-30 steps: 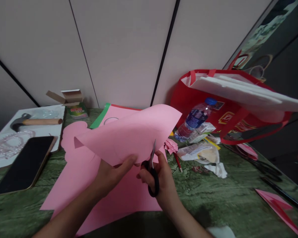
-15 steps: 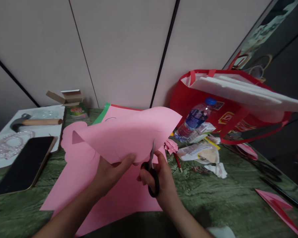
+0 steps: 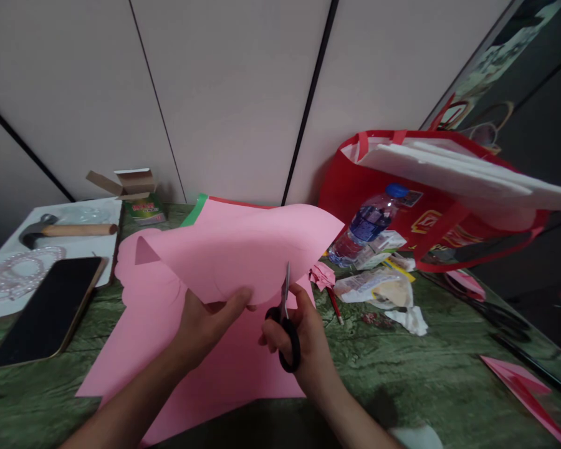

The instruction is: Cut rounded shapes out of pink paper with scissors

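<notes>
A curved sheet of pink paper (image 3: 243,249) is lifted off the tabletop, and faint drawn lines show on it. My left hand (image 3: 212,324) pinches its near edge, thumb on top and the other fingers mostly hidden beneath. Black-handled scissors (image 3: 288,337) are in my right hand (image 3: 303,343), with fingers through the loops. Their blades point away from me and lie at the sheet's near right edge; the blades look nearly closed. Under the raised sheet lie more pink sheets (image 3: 135,349), one with a scalloped outline at the left.
Left are a phone (image 3: 49,312), a hammer (image 3: 75,230), clear beads (image 3: 21,274) and an opened small box (image 3: 143,206). Right are a water bottle (image 3: 367,227), a red bag (image 3: 346,168) with white boards, a red pencil (image 3: 335,305), paper scraps (image 3: 378,287) and larger scissors (image 3: 500,318).
My left hand has shifted slightly left along the paper's edge, and the sheet's curve has dipped a little. The right hand and scissors are almost unmoved.
</notes>
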{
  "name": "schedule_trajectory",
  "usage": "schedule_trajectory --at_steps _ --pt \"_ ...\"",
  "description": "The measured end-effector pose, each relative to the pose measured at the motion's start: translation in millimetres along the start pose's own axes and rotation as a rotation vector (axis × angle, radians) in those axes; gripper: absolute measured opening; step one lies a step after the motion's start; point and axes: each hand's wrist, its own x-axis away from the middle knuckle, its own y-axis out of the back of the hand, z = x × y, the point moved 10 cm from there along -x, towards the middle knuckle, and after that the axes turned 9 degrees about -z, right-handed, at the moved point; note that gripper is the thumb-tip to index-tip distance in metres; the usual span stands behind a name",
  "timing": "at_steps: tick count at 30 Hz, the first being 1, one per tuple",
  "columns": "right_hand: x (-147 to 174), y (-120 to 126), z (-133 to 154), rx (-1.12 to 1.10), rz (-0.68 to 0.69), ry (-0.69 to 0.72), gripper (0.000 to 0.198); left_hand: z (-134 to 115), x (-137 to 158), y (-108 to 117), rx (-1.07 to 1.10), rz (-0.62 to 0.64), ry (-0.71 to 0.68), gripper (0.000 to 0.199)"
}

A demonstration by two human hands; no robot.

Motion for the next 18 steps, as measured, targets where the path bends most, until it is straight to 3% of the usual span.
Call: schedule_trajectory --at_steps 18 --pt "2.1 -0.4 -3.0 0.022 -0.007 -0.029 0.062 3.6 -3.1 3.2 0.011 -0.027 0.017 0.003"
